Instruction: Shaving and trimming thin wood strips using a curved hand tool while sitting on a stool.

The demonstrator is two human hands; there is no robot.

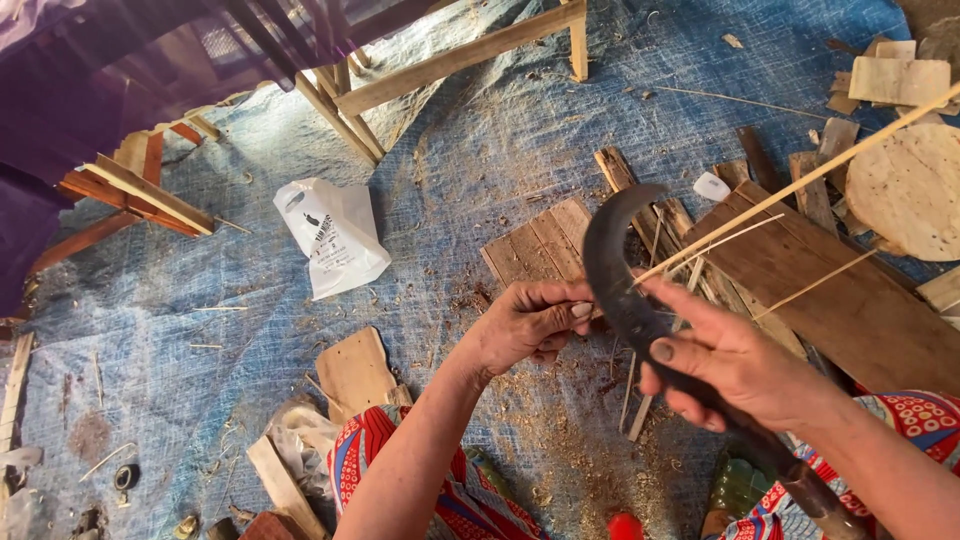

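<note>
A thin bamboo strip (800,185) is laid across the dark curved sickle blade (612,270) above a blue tarp (480,150). Its near end is pinched by the closed left hand (530,322), while the blade is pressed by the right hand (735,365), fingers wrapped over it. Wood planks (850,300) and a white plastic bag (335,237) are scattered nearby.

The left hand (527,322) and right hand (735,362) meet over the blue woven tarp (480,150), with the dark curved sickle blade (612,262) between them and a thin pale bamboo strip (800,185) running up to the right. A white plastic bag (335,238) lies to the left, a brown wooden plank (850,300) to the right, and a pale wooden frame (450,60) beyond.
</note>
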